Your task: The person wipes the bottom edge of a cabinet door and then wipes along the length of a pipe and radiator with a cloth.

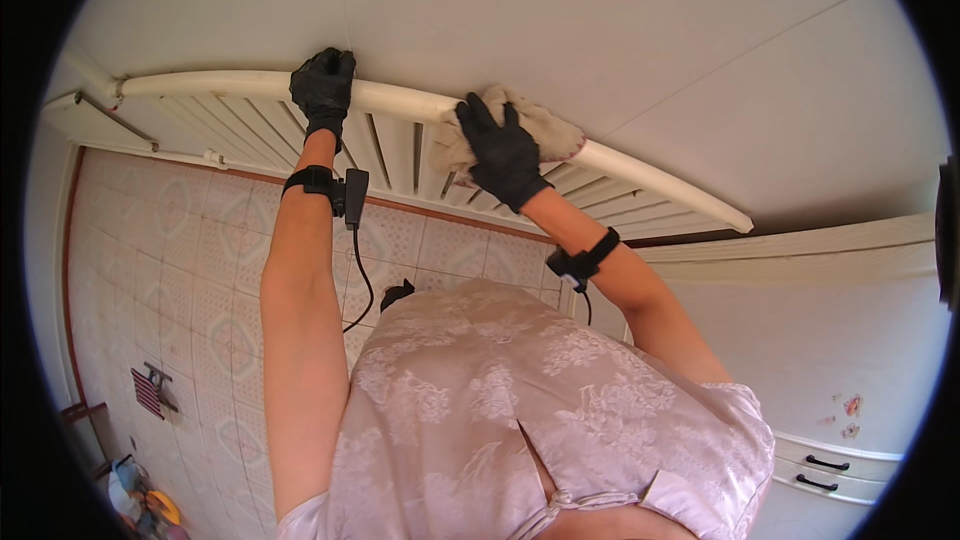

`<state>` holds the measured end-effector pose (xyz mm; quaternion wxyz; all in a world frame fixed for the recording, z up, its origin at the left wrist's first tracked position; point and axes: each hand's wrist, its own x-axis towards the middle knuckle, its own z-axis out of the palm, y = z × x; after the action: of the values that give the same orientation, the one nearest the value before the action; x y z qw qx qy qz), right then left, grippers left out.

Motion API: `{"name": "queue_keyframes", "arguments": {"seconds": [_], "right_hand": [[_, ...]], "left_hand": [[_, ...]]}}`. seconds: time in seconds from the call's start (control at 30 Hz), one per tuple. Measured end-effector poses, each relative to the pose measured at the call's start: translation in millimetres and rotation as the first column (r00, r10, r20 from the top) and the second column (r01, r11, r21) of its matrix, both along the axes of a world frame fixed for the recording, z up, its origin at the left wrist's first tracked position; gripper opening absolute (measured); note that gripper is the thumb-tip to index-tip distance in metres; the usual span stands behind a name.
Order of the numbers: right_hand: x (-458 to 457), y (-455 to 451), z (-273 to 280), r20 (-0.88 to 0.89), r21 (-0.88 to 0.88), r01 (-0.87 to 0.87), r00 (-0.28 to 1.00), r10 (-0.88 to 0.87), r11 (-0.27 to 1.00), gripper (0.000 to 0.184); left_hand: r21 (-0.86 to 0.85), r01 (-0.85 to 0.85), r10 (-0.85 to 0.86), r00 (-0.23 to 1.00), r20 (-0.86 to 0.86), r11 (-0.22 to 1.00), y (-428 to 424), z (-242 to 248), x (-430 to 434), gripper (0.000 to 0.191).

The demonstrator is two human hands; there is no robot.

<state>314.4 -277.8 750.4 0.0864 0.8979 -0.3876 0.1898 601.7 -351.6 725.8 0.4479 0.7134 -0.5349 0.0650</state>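
Note:
A white wall radiator (405, 100) with vertical columns and a rounded top pipe runs across in front of me. My left hand (325, 90), in a black glove, is curled on the top pipe; whether it holds something small cannot be told. Farther right, my right hand (501, 146), also gloved in black, lies with spread fingers on a beige fluffy cloth (551, 127) draped over the pipe and pressed against it. Each forearm bears a black strapped device with a cable.
Behind the radiator rises a pale wall (600, 30). A white cabinet (757, 315) with black-handled drawers stands at the right. Patterned tiles (202, 240) cover the floor, where a small striped folding stool (148, 393) and colourful items (135, 491) lie at the lower left.

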Motion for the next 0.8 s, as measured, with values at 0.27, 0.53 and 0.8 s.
{"name": "queue_keyframes", "arguments": {"seconds": [0.27,0.53,0.8], "right_hand": [[14.5,0.8,-4.7,0.133,-0.040,0.026,0.991,-0.020,0.999,0.067],[-138.7,37.1,-11.1,0.090,-0.176,0.374,0.927,-0.364,0.910,0.065],[-96.4,26.4,-38.2,0.076,-0.295,0.215,0.977,-0.201,0.931,0.063]], "left_hand": [[-0.117,-0.033,0.060,0.970,0.235,0.993,-6.9,-16.7,-6.3,0.026],[-0.072,-0.030,0.047,0.967,0.249,0.997,-3.0,-13.5,-22.5,0.025],[-0.162,0.009,0.035,0.963,0.266,0.987,-3.4,-7.6,-42.0,0.022]]}}
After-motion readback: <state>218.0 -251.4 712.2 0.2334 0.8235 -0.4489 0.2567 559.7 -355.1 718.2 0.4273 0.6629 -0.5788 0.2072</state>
